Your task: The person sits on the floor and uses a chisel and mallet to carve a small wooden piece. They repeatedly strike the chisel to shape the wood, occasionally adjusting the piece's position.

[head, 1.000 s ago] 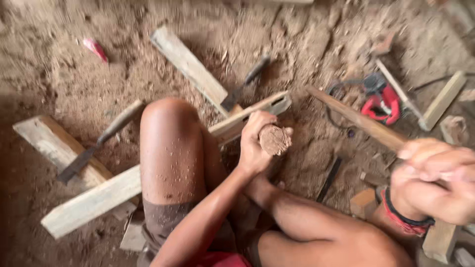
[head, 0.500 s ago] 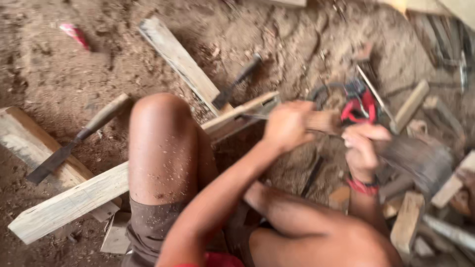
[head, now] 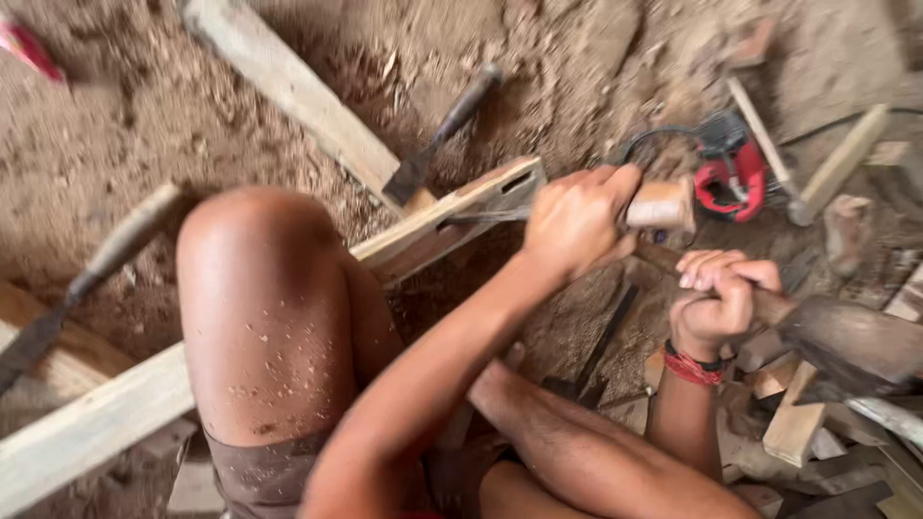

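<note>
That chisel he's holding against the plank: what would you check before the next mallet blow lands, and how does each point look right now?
1. Left hand wrapped firmly round the chisel handle: ok.
2. Chisel blade set in the slot of the long plank: cannot tell, the tip is blurred.
3. Right hand gripping the mallet by its handle: ok.
4. Plank pinned under the bent knee: ok, the leg lies across it.
5. Left-hand fingers clear of the handle's struck end: ok, the end sticks out past the hand.
6. Ground nearby free of clutter: not ok, the red power tool and wood offcuts lie close.
</note>
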